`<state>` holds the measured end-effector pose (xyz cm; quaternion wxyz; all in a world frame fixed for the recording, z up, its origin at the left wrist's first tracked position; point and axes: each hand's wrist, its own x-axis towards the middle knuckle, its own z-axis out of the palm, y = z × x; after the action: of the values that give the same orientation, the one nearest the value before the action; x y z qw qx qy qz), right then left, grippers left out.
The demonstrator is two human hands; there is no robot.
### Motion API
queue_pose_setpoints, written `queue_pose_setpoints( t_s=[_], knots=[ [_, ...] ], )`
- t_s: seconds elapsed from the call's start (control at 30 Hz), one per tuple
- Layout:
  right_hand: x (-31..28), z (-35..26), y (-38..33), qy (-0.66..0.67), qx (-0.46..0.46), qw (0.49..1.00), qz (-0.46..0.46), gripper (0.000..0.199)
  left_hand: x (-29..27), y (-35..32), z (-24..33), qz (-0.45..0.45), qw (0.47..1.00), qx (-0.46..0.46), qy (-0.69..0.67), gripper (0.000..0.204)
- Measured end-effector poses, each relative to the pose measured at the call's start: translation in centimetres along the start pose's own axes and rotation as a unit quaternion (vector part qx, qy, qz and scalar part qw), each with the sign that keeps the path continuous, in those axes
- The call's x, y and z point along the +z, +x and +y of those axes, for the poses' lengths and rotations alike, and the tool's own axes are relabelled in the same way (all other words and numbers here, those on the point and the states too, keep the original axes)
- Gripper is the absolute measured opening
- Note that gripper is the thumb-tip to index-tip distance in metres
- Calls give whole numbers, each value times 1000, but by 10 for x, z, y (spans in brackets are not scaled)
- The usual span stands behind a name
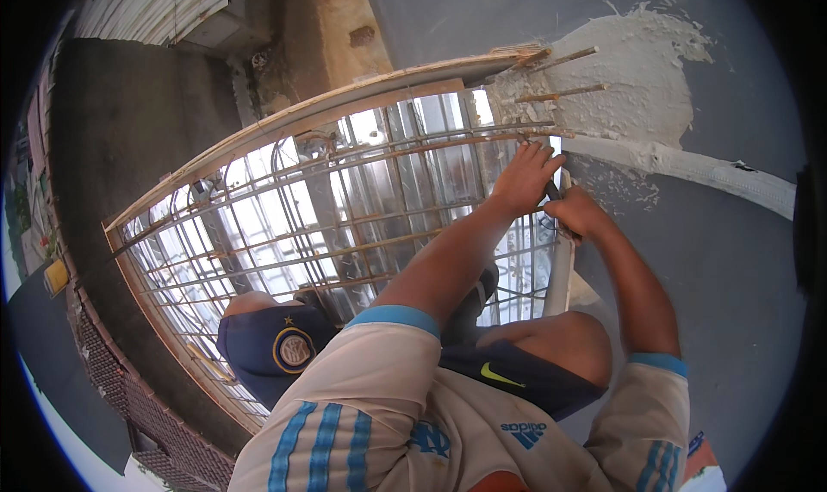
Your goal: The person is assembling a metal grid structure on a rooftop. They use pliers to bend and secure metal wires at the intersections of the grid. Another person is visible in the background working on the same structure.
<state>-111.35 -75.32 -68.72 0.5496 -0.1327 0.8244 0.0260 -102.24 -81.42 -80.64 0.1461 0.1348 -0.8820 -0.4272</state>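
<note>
A grid of steel reinforcing bars (pixel 370 225) lies in front of me over shiny metal sheets (pixel 444 182). My left hand (pixel 522 180) reaches to the far right end of the grid. Its fingers are bent together against the long bars there, and whatever they pinch is too small to make out. Just to its right and nearer, my right hand (pixel 577 212) is closed round a dark, slim hand tool (pixel 553 190). The tool's upper end points toward my left hand; its working end is hidden.
A wooden form board (pixel 345 104) edges the far side of the grid. Bar ends (pixel 568 57) stick out beside rough mortar (pixel 633 87) on the grey wall (pixel 715 259). A white pipe-like strip (pixel 715 171) runs right. Tiled roofing (pixel 129 389) lies below left, past a drop.
</note>
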Motion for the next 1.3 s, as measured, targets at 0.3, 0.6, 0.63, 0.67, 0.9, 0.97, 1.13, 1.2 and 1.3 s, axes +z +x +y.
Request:
queue_pose_setpoints(
  t_s=[0.3, 0.6, 0.63, 0.67, 0.9, 0.97, 1.13, 1.2, 1.3],
  knots=[
    [26, 58, 27, 527, -49, 817, -231, 32, 13, -5, -3, -26, 997, 51, 43, 36],
    [-27, 69, -37, 39, -99, 961, 257, 54, 3, 13, 0, -55, 998, 20, 8, 21],
    [-29, 77, -40, -112, -166, 912, 357, 56, 5, 15, 1, -51, 998, 24, 6, 21],
    [-22, 58, -50, -212, -235, 859, 402, 55, 6, 13, 1, -48, 999, 25, 3, 21],
    [34, 3, -14, -464, -92, 809, 349, 38, 7, 31, 5, -107, 993, 7, -41, 22],
    [33, 13, 6, -402, -77, 852, 325, 34, 10, 27, 8, -108, 993, 0, -54, 23],
    [21, 1, -5, -342, -87, 914, 200, 24, -8, 12, 3, -132, 990, -7, -45, 31],
    [11, 13, 4, -264, -70, 953, 129, 23, -11, 2, 6, -122, 991, -22, -43, 39],
    [1, 11, 6, -15, -3, 1000, -10, 18, -14, -16, 4, -80, 995, -54, -28, 53]
  ],
)
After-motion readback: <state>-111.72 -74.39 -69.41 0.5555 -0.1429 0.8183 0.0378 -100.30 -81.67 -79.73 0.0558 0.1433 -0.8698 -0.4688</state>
